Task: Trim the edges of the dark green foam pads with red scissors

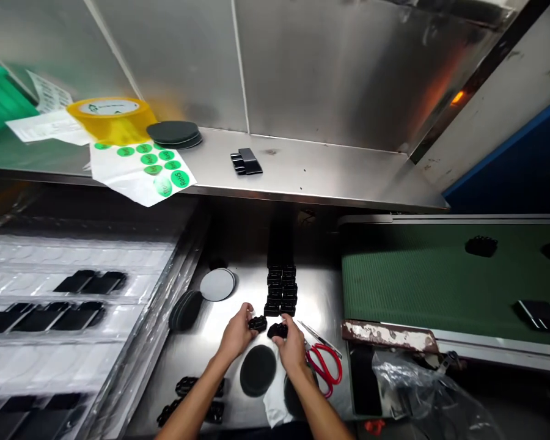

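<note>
My left hand (pixel 236 333) is closed on a small black plastic part (pixel 258 323). A similar black part (pixel 277 330) is held in my right hand (pixel 292 347). Just beyond both hands, more black parts (pixel 281 290) stand in two neat columns on the metal table (pixel 321 281). Below my hands lies a round black disc (pixel 258 370); a second dark disc (pixel 294 391) is partly hidden under my right forearm. A white cloth (pixel 275 400) sits between them. Red-handled scissors (pixel 325 366) rest right of my right hand. More black parts (pixel 187 385) lie beside my left forearm.
Clear plastic trays (pixel 132 348) with black pieces fill the left. Grey discs (pixel 217 285) and dark discs (pixel 186 310) lie beside them. A green conveyor belt (pixel 421 275) carries several parts at right. Yellow tape (pixel 119 128) and a green sticker sheet (pixel 137 177) sit on the shelf (pixel 330 171).
</note>
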Demonstrator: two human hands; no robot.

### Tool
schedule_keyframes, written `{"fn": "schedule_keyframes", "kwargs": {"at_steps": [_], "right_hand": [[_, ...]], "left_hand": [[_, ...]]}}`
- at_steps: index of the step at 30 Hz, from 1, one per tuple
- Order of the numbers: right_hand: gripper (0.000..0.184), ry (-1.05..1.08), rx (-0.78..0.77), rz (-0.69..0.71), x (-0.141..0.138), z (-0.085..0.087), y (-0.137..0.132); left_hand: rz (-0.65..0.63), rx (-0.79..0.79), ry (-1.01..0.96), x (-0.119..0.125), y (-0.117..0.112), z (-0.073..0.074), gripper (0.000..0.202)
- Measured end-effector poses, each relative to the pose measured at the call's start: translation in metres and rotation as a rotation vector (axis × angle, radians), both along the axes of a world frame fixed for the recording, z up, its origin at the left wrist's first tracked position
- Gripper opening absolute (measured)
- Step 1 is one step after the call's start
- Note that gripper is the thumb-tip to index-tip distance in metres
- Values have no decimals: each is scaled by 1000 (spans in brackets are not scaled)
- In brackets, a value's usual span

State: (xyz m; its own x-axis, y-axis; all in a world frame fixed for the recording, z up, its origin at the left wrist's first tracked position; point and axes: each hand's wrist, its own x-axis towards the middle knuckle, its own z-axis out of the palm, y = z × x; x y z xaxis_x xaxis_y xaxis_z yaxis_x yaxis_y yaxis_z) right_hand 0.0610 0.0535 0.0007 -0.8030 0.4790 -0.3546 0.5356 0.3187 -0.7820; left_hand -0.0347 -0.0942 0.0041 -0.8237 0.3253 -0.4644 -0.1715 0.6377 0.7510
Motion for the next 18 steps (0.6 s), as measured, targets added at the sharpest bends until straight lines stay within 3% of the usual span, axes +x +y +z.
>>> {"fn": "schedule_keyframes", "kwargs": {"at_steps": [7, 12, 15, 18], "right_hand": [[63, -7, 170, 30, 10, -7, 33], [68, 31, 174, 35, -6, -13, 37], [72, 44, 194, 16, -7, 0, 27], [64, 64, 260, -7, 7, 34, 22]], "left_hand": [[61, 87, 101, 25, 37, -14, 39], [94, 104, 124, 20, 46, -16, 46], [60, 115, 108, 16, 42, -4, 47], [33, 65, 133, 9, 29, 8, 41]]}}
